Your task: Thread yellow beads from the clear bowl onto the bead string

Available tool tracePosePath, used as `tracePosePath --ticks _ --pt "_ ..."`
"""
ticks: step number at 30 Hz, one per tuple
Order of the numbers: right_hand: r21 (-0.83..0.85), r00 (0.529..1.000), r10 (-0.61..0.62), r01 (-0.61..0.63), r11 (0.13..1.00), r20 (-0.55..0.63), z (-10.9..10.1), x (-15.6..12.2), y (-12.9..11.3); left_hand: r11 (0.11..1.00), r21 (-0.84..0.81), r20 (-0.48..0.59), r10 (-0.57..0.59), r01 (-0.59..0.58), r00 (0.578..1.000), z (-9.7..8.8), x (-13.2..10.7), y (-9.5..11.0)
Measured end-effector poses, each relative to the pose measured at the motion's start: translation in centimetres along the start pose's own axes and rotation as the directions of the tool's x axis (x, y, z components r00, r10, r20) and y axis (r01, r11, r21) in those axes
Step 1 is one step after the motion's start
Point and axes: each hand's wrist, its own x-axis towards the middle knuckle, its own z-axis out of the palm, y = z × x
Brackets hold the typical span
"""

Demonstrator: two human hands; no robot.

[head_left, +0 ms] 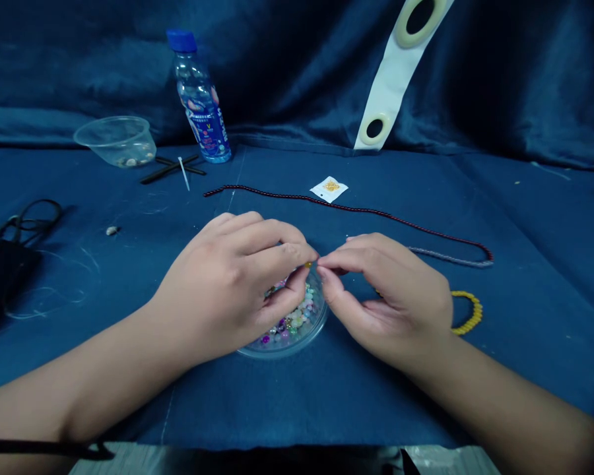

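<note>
My left hand (242, 270) is closed in a pinch on a small yellow bead (308, 264). Its fingertips almost meet those of my right hand (391, 290), whose thumb and forefinger are pressed together; what they hold is too small to make out. Both hands are above a clear round dish (277, 353) of mixed coloured beads (297, 320), partly covered by my left hand. A string of yellow beads (470, 316) curves out from behind my right hand, which hides part of it.
Behind the hands stretches a dark red beaded strand (356, 209) with a pale section (445, 256). Past it lie a small white packet (329, 189), a bottle (202, 105), a clear bowl (116, 138) and crossed black sticks (163, 173). A black box (4, 277) sits left.
</note>
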Motion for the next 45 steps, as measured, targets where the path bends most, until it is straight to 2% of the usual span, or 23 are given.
tracePosePath --ticks 15,18,25,30,35,40,45 --pt "0.119 0.996 0.087 -0.088 0.989 0.014 0.0 0.0 0.1 0.995 -0.089 -0.055 0.031 -0.036 0.998 0.3 -0.1 -0.3" --pt "0.126 0.995 0.096 -0.098 0.987 0.023 0.0 0.0 0.1 0.997 -0.071 -0.055 0.023 -0.027 0.998 0.2 0.0 -0.1" --pt "0.169 0.977 0.201 -0.212 0.963 0.076 -0.2 0.2 -0.4 0.998 0.005 -0.154 0.055 -0.055 0.987 -0.1 0.2 0.3" --pt "0.258 0.943 0.312 -0.331 0.908 0.113 -0.3 0.0 -0.6 0.996 -0.033 -0.171 0.072 -0.079 0.983 -0.3 0.3 0.4" --pt "0.360 0.925 0.340 -0.380 0.852 0.170 -0.3 0.0 -0.9 0.999 -0.042 -0.160 0.018 -0.025 0.987 -0.5 0.2 0.7" --pt "0.377 0.906 0.380 -0.424 0.823 0.188 -0.7 0.3 -1.0 1.000 -0.021 -0.177 -0.007 0.003 0.984 -0.6 0.2 1.0" --pt "0.493 0.867 0.439 -0.495 0.715 0.235 -1.2 0.2 -0.5 0.998 0.027 -0.200 -0.048 0.054 0.979 -0.6 0.1 1.0"
